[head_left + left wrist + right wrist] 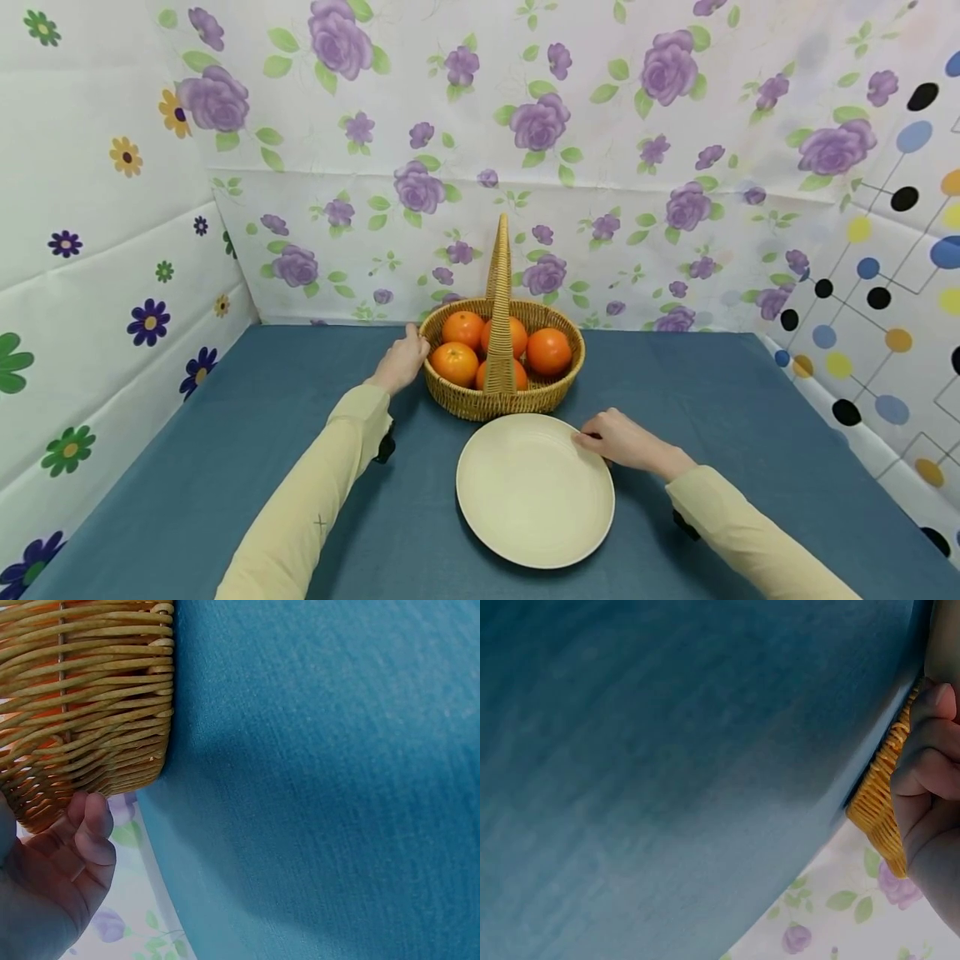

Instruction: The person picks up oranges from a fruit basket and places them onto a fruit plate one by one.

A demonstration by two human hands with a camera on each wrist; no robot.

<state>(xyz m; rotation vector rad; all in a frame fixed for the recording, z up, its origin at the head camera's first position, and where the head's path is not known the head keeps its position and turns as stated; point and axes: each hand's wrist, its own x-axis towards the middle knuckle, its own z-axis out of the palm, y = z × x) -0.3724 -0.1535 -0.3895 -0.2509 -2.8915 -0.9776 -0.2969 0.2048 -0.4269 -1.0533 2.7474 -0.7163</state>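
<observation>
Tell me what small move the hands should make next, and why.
Probably ease the right hand off the plate: the plate is bare and close in front of the basket, the oranges are inside the basket, and the left hand holds the basket's edge, so a freed right hand could reach one.

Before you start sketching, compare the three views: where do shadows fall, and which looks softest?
Head view: even light, soft shadows beside the plate and left sleeve; left wrist: a broad shadow across the blue cloth; right wrist: shadowed cloth, softest picture, weave smeared.
</observation>
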